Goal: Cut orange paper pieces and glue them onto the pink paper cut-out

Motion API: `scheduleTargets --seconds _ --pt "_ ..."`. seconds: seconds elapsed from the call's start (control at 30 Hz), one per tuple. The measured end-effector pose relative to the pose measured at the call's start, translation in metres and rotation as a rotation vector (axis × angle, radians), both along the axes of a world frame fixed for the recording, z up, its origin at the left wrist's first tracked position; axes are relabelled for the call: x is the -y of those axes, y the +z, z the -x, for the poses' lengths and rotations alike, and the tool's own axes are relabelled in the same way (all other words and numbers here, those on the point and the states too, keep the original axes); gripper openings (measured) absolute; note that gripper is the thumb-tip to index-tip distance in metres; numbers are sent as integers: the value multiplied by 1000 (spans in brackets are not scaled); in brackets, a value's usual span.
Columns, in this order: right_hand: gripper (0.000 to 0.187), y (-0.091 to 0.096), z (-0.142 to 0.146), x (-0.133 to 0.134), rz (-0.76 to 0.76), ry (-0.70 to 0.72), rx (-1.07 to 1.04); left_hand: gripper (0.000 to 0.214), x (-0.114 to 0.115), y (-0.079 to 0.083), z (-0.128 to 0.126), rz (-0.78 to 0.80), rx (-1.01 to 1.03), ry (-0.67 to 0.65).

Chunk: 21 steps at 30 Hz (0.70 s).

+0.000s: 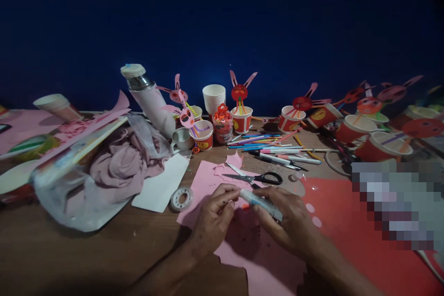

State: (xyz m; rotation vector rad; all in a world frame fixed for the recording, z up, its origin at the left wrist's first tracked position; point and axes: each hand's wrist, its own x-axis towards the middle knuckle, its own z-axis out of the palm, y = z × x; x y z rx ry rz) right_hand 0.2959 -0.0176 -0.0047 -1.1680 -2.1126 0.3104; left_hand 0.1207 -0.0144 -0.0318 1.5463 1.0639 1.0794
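My right hand [286, 215] is closed around a white tube [262, 204] with pale blue print, its narrow end pointing left. Thumb and fingers of my left hand [217, 212] are pinched together at that narrow end; what they grip, if anything, I cannot make out. Below the hands is a pink paper piece [248, 218] with a small orange-red spot, partly in shadow. Pink paper [270, 263] lies beneath. Just beyond the fingers rest black-handled scissors [255, 178] with their blades apart. A clear tape roll [181, 199] is left of my left hand.
Paper cups [242, 122] with rabbit-faced figures line the back, beside stacked white cups [214, 95] and a tilted thermos [149, 99]. Pens [277, 152] lie in the middle. A plastic bag [79, 212] and cloth [125, 162] occupy the left, red paper [364, 236] the right.
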Motion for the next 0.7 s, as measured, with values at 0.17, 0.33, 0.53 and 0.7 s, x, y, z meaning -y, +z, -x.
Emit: scheduleTargets --seconds 0.17,0.33,0.53,0.7 --pt "17 -1 -1 -1 -2 -9 16 27 -1 3 0 80 125 -4" --pt "17 -4 -2 -1 -10 -14 29 27 -1 1 1 227 238 -2" --pt "18 -6 -1 -1 46 20 28 31 -1 -3 1 288 333 -23" --pt "18 -7 0 0 59 27 18 32 -1 -2 2 258 259 -16"
